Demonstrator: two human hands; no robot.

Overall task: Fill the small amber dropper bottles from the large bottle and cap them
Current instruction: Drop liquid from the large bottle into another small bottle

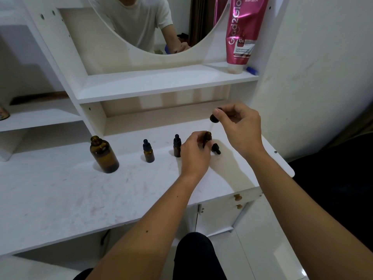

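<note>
One head-worn view looks forward and down, close over the white vanity top [60, 195].

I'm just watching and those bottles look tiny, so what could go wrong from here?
Three risks, as I judge it:
1. The right hand holds a dropper cap above the open small bottle that the left hand grips; a missed aim might drip on the table.
2. The big bottle stands uncapped, so a bump could spill it.
3. A loose cap lies by the left hand and could roll off.
</note>
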